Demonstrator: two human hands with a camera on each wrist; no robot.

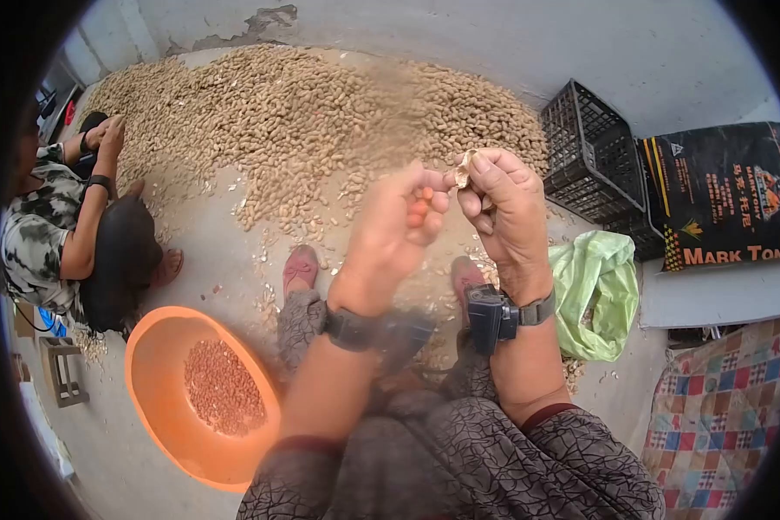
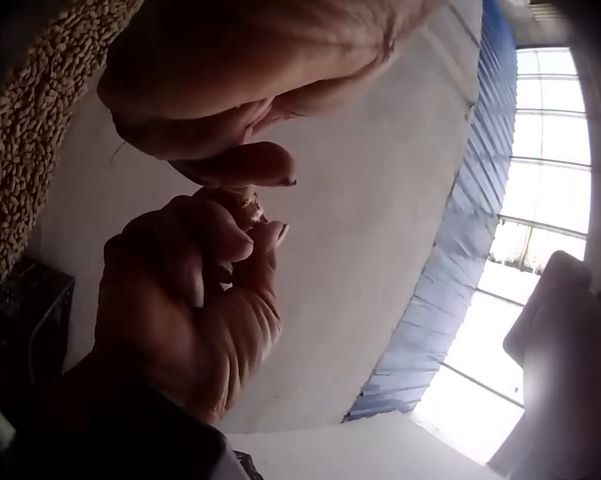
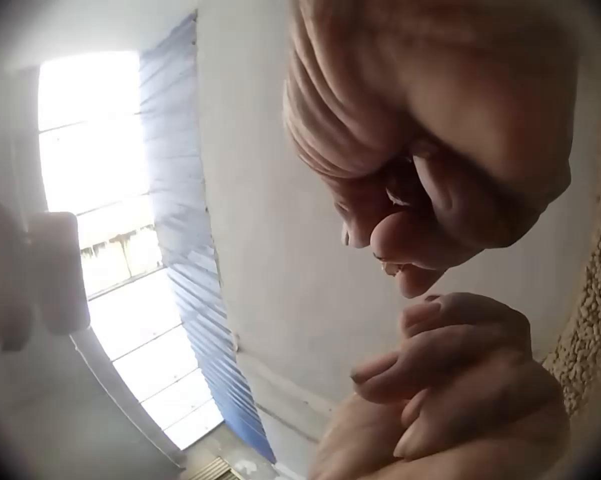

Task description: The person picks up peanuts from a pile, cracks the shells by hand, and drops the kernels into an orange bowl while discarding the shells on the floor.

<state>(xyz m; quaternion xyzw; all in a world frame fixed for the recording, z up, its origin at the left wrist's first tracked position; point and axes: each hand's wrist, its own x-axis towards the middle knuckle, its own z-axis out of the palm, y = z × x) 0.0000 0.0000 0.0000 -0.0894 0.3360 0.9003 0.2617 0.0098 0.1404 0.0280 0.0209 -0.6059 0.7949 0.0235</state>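
Red peanut kernels (image 1: 419,210) lie in my left hand (image 1: 390,234), held in its curled fingers; the hand is blurred in the head view. Between the thumb and fingertips of my right hand (image 1: 510,208) is a broken peanut shell (image 1: 464,170), pale and hollow inside. The left fingertips come right up to that shell. In the left wrist view the shell (image 2: 250,208) shows small between the two hands. The right wrist view has the right hand (image 3: 440,120) above the left hand (image 3: 460,390), fingertips close together.
A big heap of unshelled peanuts (image 1: 321,121) spreads along the wall. An orange basin (image 1: 160,381) with shelled kernels (image 1: 224,388) stands at lower left. Another person (image 1: 69,225) sits at left. On the right are a black crate (image 1: 589,156), a green sack (image 1: 594,286) and a black bag (image 1: 719,191).
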